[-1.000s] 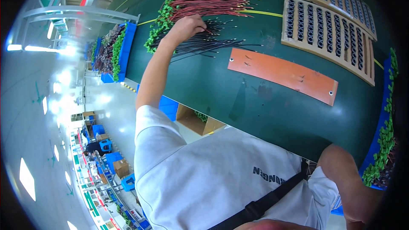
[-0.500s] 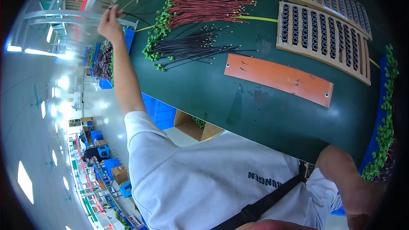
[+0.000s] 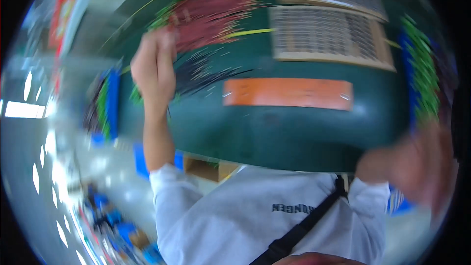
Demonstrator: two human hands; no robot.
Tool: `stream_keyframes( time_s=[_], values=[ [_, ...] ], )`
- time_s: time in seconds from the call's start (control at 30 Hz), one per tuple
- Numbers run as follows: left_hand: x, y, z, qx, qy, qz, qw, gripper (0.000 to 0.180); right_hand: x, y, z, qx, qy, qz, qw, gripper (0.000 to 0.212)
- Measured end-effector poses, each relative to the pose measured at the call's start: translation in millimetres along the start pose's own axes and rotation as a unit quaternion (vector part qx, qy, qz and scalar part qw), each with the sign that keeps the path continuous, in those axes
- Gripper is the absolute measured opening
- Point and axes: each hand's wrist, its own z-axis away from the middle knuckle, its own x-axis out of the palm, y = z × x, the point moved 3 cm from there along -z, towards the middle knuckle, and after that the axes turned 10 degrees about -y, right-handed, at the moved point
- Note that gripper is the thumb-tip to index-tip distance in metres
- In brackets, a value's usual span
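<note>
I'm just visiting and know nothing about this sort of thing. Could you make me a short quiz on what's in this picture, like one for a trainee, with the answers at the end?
1. True or false: the orange strip on the green table lies nearer the white shirt than the tan trays do.

2. Which of these is nearest the left hand?
A. the tan trays
B. the red strands
C. the orange strip

3. How many tan trays show on the table?

Key:
1. True.
2. B, the red strands.
3. Two.
</note>
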Motion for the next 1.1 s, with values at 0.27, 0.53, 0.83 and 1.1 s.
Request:
stream_keyframes(
  time_s=[0.27, 0.53, 0.83, 1.1],
  values=[
    [119, 60, 86, -0.034, -0.345, 0.266, 0.899, 0.018, -42, 95, 115, 0.278, -0.125, 0.425, 0.852, 0.022],
    [156, 61, 97, -0.07, -0.385, 0.408, 0.825, 0.02, -56, 85, 136, 0.328, -0.098, 0.474, 0.811, 0.019],
    [158, 55, 93, -0.122, -0.379, 0.44, 0.805, 0.023, -71, 105, 153, 0.336, 0.001, 0.358, 0.871, 0.023],
    [153, 49, 77, -0.122, -0.355, 0.473, 0.797, 0.024, -79, 89, 144, 0.455, 0.158, 0.296, 0.825, 0.03]
  ],
)
